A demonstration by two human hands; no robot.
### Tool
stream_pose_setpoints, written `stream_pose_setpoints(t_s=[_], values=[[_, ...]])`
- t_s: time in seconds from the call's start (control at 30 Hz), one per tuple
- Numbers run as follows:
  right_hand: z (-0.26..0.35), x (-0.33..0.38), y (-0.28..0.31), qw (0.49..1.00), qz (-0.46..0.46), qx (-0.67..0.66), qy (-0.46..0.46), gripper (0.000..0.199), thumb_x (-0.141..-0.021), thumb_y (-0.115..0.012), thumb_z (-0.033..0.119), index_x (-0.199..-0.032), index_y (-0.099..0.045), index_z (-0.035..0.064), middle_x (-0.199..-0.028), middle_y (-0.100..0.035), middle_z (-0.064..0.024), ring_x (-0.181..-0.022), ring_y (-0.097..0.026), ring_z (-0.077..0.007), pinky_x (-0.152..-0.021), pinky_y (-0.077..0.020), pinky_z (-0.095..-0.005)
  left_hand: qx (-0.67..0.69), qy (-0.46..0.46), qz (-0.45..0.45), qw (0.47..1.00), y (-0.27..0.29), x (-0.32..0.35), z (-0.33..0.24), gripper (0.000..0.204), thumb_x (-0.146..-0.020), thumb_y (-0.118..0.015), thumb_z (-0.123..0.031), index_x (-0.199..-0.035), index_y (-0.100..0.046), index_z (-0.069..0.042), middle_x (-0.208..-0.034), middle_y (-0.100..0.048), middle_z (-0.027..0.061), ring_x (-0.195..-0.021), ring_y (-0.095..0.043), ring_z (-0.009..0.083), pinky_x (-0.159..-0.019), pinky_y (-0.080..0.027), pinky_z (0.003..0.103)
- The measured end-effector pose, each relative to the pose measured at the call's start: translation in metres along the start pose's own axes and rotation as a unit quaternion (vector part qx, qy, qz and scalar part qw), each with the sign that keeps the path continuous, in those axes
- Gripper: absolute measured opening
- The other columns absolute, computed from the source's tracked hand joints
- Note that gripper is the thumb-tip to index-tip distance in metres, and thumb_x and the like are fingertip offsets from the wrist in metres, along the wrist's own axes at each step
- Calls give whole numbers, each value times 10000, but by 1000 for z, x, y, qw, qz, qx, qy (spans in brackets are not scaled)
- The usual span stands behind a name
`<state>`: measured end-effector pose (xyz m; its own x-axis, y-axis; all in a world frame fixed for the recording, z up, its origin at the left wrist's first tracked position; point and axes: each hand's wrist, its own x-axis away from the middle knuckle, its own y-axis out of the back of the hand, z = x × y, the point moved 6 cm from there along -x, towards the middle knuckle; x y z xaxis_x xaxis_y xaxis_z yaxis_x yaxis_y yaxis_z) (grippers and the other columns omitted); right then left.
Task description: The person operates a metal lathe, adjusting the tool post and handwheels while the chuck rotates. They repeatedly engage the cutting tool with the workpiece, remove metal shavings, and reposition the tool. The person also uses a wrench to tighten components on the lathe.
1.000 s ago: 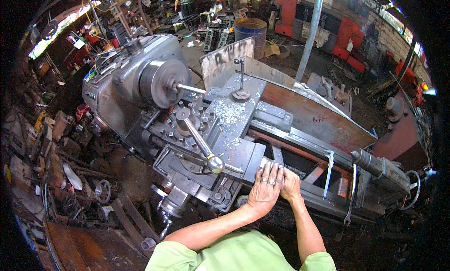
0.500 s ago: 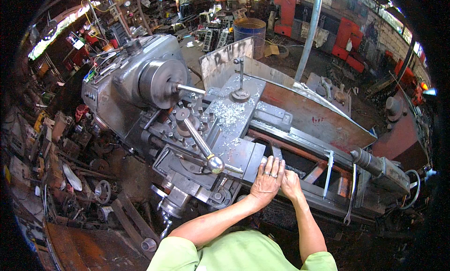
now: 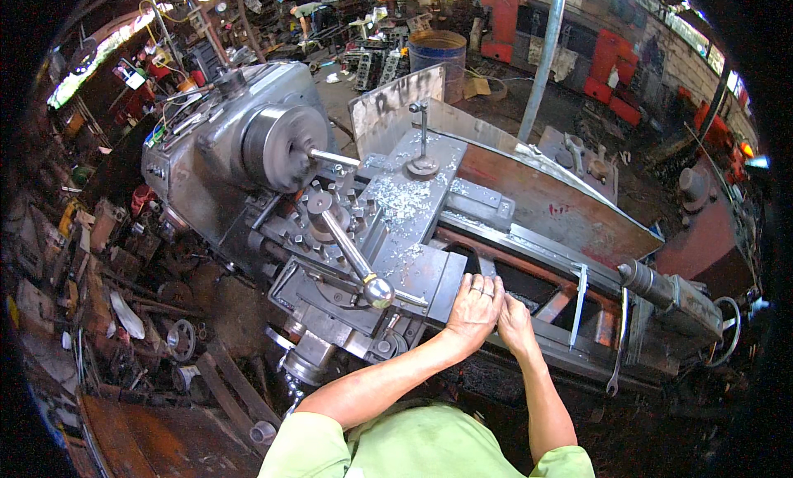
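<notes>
- My two hands, left hand (image 3: pixel 475 315) and right hand (image 3: pixel 515 323), press together right of the lower centre, fingers bent; I cannot tell whether they pinch anything.
- One carriage (image 3: pixel 444 278) lies at the centre, just left of my grip; its chips (image 3: pixel 405 199) are too many to count.
- One lever (image 3: pixel 349 245) with one knob (image 3: pixel 379 291), left of centre.
- One chuck (image 3: pixel 283 149) with one bar (image 3: pixel 335 158) jutting from it, upper left.
- One spanner (image 3: pixel 613 382), lower right.

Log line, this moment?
left hand: beside right hand, near flat grey steel carriage | grips: unclear | rest: loose silver metal chips, round grey steel chuck
</notes>
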<state>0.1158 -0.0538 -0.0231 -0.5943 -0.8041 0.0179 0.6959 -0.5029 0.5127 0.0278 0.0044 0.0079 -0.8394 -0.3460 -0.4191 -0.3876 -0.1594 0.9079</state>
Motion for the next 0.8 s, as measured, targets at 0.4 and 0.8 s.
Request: stream_pose_setpoints(t_s=[0.4, 0.8], values=[[41, 38, 16, 956, 0, 193, 221, 682, -694, -700, 11, -1349, -512, -20, -1377, -504, -245, -1259, -512, -437, -1075, -429, -471, 8, -43, 127, 991, -2, -14, 4, 557, -817, -658, -184, -1292, -537, 79, -1160, -638, 226, -1149, -581, 360, -1077, -391, 517], [28, 17, 5, 917, -48, 286, 273, 584, -657, -756, 56, -1217, -596, 9, -1215, -612, -168, -1076, -594, -354, -867, -489, -468, 96, -57, 321, 940, -8, -39, 14, 510, -709, -753, -179, -1156, -618, 26, -1168, -666, 225, -1167, -600, 370, -1023, -436, 531]])
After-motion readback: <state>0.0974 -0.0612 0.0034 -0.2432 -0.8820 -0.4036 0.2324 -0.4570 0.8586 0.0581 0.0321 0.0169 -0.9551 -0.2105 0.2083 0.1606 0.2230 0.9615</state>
